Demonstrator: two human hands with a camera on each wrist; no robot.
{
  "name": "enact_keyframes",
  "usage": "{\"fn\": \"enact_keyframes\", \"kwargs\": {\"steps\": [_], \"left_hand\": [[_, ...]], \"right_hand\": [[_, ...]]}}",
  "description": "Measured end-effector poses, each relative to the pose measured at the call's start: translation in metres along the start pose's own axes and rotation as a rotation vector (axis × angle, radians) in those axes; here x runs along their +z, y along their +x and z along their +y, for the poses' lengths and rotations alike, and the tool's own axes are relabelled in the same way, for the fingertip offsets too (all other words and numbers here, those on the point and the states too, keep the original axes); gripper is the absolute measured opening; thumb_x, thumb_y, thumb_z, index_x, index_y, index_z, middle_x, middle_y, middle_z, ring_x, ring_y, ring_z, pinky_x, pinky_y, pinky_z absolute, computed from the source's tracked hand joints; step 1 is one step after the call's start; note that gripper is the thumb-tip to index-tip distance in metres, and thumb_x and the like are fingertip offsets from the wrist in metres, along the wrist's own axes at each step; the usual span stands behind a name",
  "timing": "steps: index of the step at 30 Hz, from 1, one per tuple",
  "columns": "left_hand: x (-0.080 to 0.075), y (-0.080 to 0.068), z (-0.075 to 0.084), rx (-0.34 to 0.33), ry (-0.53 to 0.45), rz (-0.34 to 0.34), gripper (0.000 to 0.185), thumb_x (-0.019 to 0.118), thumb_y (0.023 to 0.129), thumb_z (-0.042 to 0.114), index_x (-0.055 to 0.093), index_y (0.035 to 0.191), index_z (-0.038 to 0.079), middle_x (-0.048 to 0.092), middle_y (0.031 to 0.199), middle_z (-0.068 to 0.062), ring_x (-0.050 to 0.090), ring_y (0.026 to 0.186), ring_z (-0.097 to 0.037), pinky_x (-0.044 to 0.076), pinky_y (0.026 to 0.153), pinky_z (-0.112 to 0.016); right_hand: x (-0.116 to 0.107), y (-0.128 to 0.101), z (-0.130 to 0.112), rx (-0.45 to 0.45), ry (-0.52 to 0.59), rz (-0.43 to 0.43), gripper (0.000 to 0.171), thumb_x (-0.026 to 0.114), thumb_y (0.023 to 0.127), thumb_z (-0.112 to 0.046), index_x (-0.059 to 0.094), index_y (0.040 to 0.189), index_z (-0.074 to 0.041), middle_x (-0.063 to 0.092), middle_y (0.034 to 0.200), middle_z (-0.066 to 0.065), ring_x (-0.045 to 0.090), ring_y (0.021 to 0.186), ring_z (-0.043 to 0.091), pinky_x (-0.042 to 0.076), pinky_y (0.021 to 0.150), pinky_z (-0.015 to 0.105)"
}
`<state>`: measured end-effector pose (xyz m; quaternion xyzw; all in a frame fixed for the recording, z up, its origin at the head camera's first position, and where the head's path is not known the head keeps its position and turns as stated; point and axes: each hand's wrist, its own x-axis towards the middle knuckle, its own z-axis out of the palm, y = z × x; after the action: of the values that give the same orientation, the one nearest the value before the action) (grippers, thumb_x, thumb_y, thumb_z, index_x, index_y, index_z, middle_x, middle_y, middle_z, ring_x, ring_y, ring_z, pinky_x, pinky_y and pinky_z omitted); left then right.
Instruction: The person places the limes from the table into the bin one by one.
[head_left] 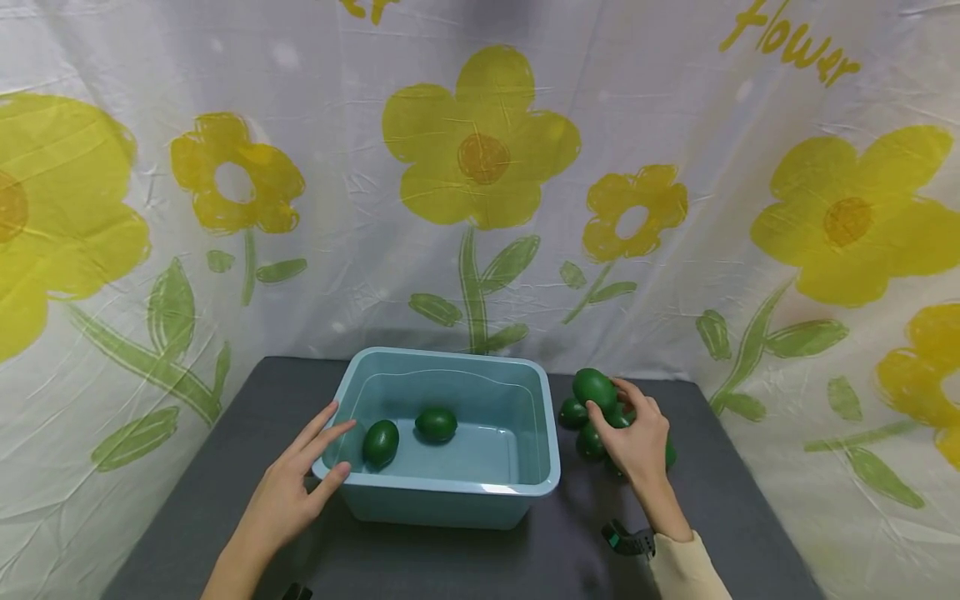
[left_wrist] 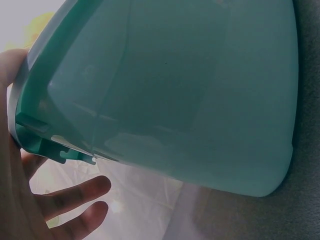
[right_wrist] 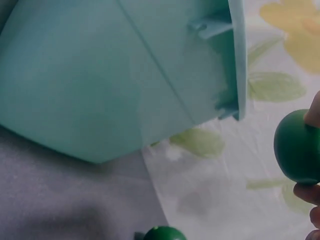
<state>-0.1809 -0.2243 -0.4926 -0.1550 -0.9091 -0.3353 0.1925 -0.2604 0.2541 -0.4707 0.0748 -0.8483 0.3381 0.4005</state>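
Observation:
My right hand (head_left: 637,433) pinches a smooth, dark green oval fruit (head_left: 595,389) between thumb and fingertips, above a cluster of similar fruits (head_left: 590,443) right of the bin. The right wrist view shows this held fruit (right_wrist: 298,147) raised at the right edge. A light blue plastic bin (head_left: 450,502) stands in the middle of the table. Inside it, two green fruits lie apart: one upright-looking fruit (head_left: 381,443) by the left wall and another (head_left: 436,425) nearer the middle. My left hand (head_left: 288,483) rests at the bin's left rim, fingers spread and fairly straight.
The dark grey table (head_left: 420,562) reaches back to a white curtain (head_left: 337,250) printed with yellow flowers. A black band (head_left: 628,540) is around my right wrist. Part of another green fruit (right_wrist: 164,233) shows low in the right wrist view.

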Motion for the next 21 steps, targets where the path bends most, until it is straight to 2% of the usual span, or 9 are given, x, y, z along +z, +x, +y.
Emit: {"fn": "enact_keyframes", "kwargs": {"steps": [9,16,21], "left_hand": [[0.0,0.0,0.0,-0.012,0.003,-0.01,0.05,0.071,0.102,0.031,0.061,0.15,0.019,0.037,0.171,-0.005,0.059,0.134,-0.044,0.056,0.07,-0.05],[0.0,0.0,0.0,-0.007,0.005,-0.005,0.051,0.072,0.102,0.031,0.06,0.151,0.022,0.037,0.171,-0.004,0.058,0.135,-0.045,0.057,0.071,-0.051],[0.0,0.0,0.0,-0.004,0.008,-0.005,0.051,0.072,0.102,0.03,0.06,0.152,0.023,0.038,0.171,-0.005,0.059,0.134,-0.044,0.056,0.07,-0.049]], "right_hand": [[0.005,0.007,-0.022,-0.031,0.037,-0.001,0.046,0.088,0.081,-0.021,0.076,0.121,-0.003,0.076,0.095,0.022,0.06,0.073,0.031,0.047,0.065,0.045],[0.011,0.011,-0.037,-0.056,0.056,-0.033,0.046,0.089,0.081,-0.023,0.077,0.122,-0.006,0.076,0.096,0.018,0.056,0.072,0.024,0.045,0.065,0.039],[0.019,0.011,-0.045,-0.084,0.087,-0.057,0.045,0.089,0.081,-0.022,0.077,0.123,-0.008,0.076,0.095,0.017,0.057,0.072,0.021,0.048,0.062,0.037]]}}
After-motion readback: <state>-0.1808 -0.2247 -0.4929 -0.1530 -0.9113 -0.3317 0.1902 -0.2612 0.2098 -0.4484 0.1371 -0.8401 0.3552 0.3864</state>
